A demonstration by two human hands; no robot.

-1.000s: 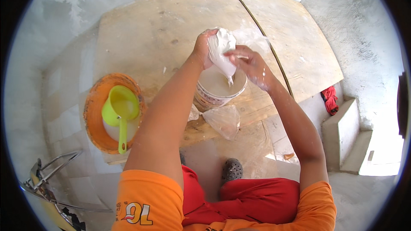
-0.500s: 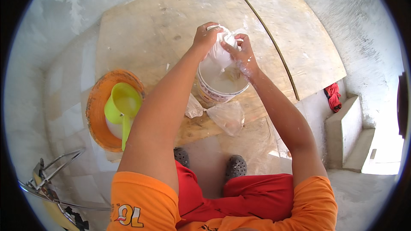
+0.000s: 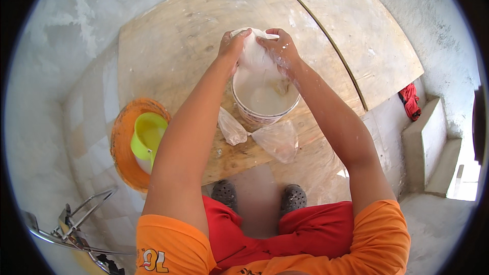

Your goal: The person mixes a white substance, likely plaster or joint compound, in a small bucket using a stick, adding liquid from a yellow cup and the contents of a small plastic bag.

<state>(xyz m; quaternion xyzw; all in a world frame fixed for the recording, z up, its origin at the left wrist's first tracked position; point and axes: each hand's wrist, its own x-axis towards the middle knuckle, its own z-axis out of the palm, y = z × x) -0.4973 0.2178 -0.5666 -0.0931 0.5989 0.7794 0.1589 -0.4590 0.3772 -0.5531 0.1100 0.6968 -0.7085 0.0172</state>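
Your left hand point(image 3: 232, 46) and right hand point(image 3: 277, 46) both pinch the top of a white plastic bag point(image 3: 253, 53), fingers closed tight on its gathered mouth – the left on the near-left corner, the right on the right side. The bag hangs straight down between your hands, its lower end just above or dipping into the white bucket point(image 3: 265, 99); where exactly it ends you cannot tell, because bag and contents are the same pale colour. The bucket holds a whitish, creamy mass, and your right hand carries white specks across the knuckles and wrist.

The bucket stands on the plywood worktop point(image 3: 168, 46), near its front edge. Just in front of the bucket lie two emptied clear plastic bags point(image 3: 260, 135), crumpled, touching each other at one knotted point and resting close against the bucket's base.

To your left, off the worktop's corner, sits an orange basin point(image 3: 122, 137) with a lime-green scoop point(image 3: 147, 135) inside it, the handle pointing toward you. Further left and lower, a bent metal wire frame point(image 3: 76, 224) lies on the tiled floor. Your grey clogs point(image 3: 260, 196) stand below the worktop's edge – both toes pointing at it. At the right, a red cloth point(image 3: 410, 102) lies beside a concrete step point(image 3: 425, 147).
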